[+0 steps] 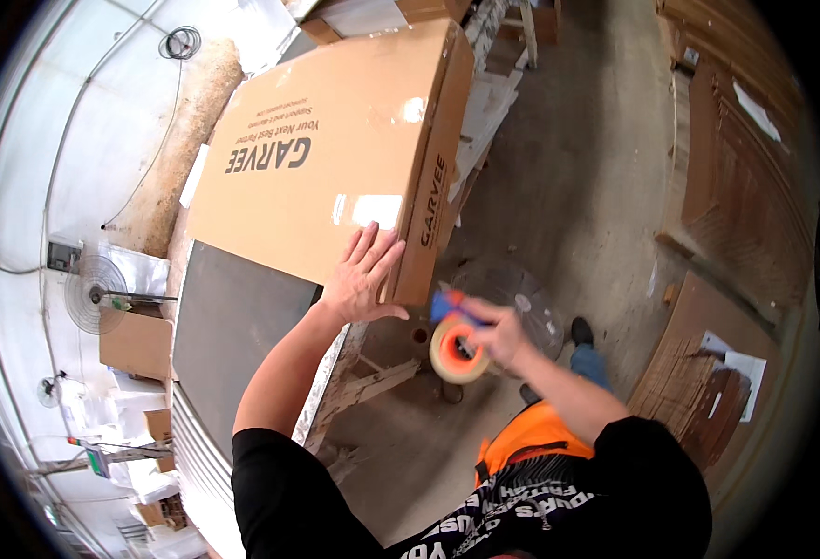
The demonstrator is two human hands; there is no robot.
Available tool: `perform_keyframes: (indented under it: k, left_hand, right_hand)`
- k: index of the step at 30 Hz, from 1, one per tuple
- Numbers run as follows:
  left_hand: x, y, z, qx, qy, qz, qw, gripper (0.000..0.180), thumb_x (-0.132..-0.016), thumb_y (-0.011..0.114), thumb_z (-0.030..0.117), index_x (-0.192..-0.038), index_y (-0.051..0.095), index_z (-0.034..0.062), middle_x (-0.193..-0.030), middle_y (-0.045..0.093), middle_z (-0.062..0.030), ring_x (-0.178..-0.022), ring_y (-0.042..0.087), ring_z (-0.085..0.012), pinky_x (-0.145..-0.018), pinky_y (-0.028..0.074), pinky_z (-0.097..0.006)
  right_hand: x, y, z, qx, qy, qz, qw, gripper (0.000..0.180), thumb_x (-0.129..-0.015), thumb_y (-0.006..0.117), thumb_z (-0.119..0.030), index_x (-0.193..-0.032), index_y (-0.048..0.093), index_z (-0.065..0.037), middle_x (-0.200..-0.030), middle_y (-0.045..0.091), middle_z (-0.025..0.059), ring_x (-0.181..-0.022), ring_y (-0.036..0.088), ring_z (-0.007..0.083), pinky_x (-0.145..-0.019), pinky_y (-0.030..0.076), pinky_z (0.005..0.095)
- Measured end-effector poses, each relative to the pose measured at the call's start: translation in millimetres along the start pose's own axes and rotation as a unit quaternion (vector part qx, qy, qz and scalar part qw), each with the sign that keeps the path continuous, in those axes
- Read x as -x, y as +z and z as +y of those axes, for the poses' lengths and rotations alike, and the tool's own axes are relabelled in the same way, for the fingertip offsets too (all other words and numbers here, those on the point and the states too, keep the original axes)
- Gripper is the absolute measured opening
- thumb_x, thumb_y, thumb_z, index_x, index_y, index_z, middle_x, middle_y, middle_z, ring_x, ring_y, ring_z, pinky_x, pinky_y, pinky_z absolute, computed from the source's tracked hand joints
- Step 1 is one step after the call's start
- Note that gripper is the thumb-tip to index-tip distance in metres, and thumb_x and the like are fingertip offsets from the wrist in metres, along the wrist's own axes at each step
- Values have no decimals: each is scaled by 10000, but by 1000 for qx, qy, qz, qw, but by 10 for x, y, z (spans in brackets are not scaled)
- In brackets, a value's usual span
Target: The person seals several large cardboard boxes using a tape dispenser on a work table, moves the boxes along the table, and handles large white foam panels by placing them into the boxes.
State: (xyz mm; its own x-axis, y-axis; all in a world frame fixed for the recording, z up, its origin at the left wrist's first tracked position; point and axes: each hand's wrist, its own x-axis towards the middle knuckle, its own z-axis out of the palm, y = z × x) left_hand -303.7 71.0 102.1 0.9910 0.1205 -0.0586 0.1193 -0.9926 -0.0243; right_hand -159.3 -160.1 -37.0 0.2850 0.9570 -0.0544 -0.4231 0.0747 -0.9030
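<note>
Head view: left fingers (378, 251) splayed on flat cardboard box (321, 177), right fingers (481, 309) gripping round-cored tape dispenser (444, 348).

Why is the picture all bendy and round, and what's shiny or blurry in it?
Head view: the wide fisheye lens curves straight edges toward the rim, and the corners are black; head view: bright white glare on the cardboard box; head view: the right hand and the tape dispenser look smeared, likely motion blur, while the left hand looks sharper.
</note>
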Motion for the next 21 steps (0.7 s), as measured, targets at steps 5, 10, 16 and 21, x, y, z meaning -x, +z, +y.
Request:
perform_keyframes:
  k: [5,10,16,21]
  left_hand:
    - [-187,-125,-3,-10,-1,-25,1000,1136,-652,589,802,-1469,321,61,-1528,304,-153,-1440,184,-403,-1170,121,-525]
    - [-19,-167,-8,-18,-23,-33,999,1149,-669,621,772,-1476,277,31,-1537,268,-196,-1436,175,-432,-1162,117,-545]
    - [-124,-210,-14,-20,-29,4,999,1071,-606,813,492,-1467,320,91,-1527,309,-154,-1431,203,-415,-1163,137,-557]
    - [91,-36,33,-13,-59,5,998,1077,-597,826,464,-1474,314,105,-1530,307,-149,-1431,211,-410,-1156,142,-570]
  right_hand:
    - [-771,-97,-285,73,-46,29,996,612,-607,676,-102,-1199,622,47,-1027,680,88,-864,626,104,-813,497,260]
    - [173,886,97,184,8,-1,983,628,-590,703,-274,-1197,670,-115,-1169,657,139,-1098,634,256,-960,482,317]
    - [-924,1637,-124,380,133,-215,890,269,-704,654,-278,-938,729,-168,-1055,683,131,-897,683,279,-811,542,403]
    - [89,970,466,62,60,-18,996,584,-654,667,-125,-1237,648,-95,-1210,636,175,-1104,624,248,-999,443,319]
